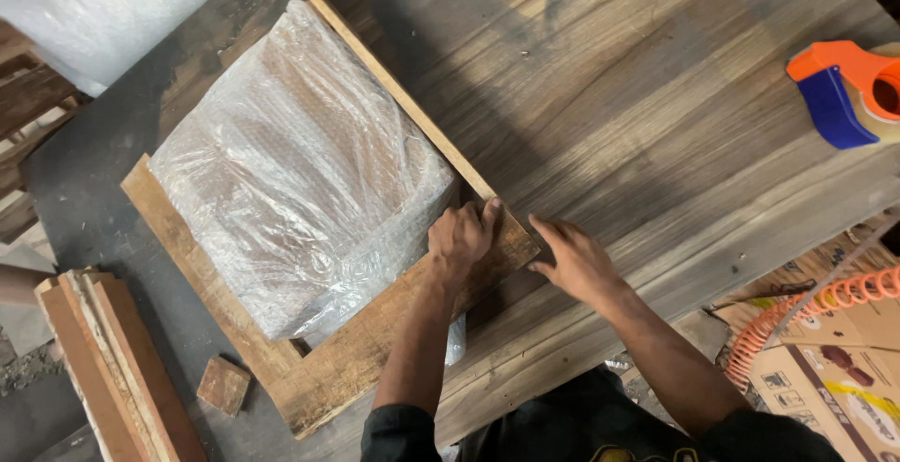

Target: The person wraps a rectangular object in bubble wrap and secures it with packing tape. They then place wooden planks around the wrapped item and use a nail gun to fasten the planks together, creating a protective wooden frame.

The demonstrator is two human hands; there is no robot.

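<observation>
A bundle wrapped in clear bubble wrap (300, 167) lies inside a wooden frame (337, 368) on a dark wooden table (637, 96). My left hand (461, 240) rests on the frame's near right corner, fingers curled against the edge of the wrap. My right hand (574, 258) lies flat on the table just right of that corner, its fingertips touching the frame's end. A thin wooden slat (384, 78) forms the frame's far side.
An orange and blue tape dispenser (844, 87) sits at the table's right edge. Stacked wooden boards (112, 368) and a small wood block (223, 385) lie lower left. A bubble wrap roll (103, 3) is upper left. A cardboard box (825, 368) and orange coiled hose (816, 307) are lower right.
</observation>
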